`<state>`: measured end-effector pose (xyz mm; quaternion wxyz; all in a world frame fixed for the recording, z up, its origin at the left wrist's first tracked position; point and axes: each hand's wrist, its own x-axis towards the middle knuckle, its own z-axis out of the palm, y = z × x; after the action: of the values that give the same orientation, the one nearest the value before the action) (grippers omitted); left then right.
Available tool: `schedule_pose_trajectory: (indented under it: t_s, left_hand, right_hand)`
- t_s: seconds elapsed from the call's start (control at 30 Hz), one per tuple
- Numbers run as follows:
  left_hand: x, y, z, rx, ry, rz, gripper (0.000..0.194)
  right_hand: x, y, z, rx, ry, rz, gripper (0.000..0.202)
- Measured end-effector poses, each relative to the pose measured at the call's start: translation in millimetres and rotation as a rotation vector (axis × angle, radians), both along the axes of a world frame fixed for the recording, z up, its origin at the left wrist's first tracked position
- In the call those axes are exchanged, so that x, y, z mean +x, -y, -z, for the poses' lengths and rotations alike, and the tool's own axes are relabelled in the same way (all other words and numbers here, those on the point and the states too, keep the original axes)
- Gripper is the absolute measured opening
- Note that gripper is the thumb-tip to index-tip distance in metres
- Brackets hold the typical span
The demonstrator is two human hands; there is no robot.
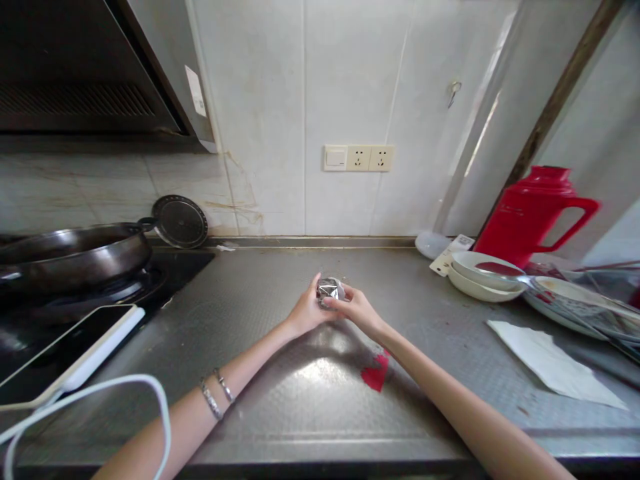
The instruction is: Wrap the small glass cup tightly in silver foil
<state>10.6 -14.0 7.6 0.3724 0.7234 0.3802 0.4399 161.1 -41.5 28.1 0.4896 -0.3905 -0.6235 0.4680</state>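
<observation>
Between my two hands, over the middle of the metal counter [260, 400], is a small round object wrapped in shiny silver foil [329, 289]. My left hand [306, 312] is wrapped round its left side and underside. On the other side, the fingers of my right hand [357, 308] press against the foil, thumb across the front. A torn red piece [375, 373] lies flat on the counter below my right wrist. What is inside the foil cannot be seen.
On the left are a pan [75, 257] on the stove, a black perforated disc [180, 221] and a phone [65, 360] with a white cable. At the right stand a red thermos [525, 213], stacked bowls [485, 283] and a white paper sheet [555, 363].
</observation>
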Motion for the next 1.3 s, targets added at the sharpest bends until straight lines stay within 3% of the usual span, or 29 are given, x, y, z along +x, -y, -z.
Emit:
schedule_pose_trajectory:
  t_s: [0.2,0.43,0.53,0.7,0.8,0.97,1.3]
  left_hand:
    - [0,4,-2.8,0.080,-0.017,-0.082,0.094]
    - [2,9,-4.1,0.128,-0.002,-0.064,0.087]
    - [3,11,-4.1,0.128,0.014,-0.033,0.088]
    - [3,13,-5.7,0.100,-0.010,-0.032,0.090]
    - [3,14,-5.4,0.090,-0.032,-0.050,0.091]
    - [5,15,-2.1,0.096,-0.047,-0.068,0.089]
    - [13,18,-3.8,0.067,0.005,-0.187,0.076]
  right_hand:
    - [6,-3,1.4,-0.173,-0.186,-0.136,0.044]
    - [12,-15,6.6,-0.197,-0.204,0.022,0.048]
    - [12,-18,9.5,-0.108,-0.151,0.069,0.048]
    - [15,-17,6.4,0.264,0.096,0.324,0.038]
    - [18,-14,-0.2,0.418,0.170,0.387,0.034]
    - [16,-6,-2.7,0.431,0.208,0.313,0.033]
    - [5,2,2.0,0.501,0.154,0.311,0.025]
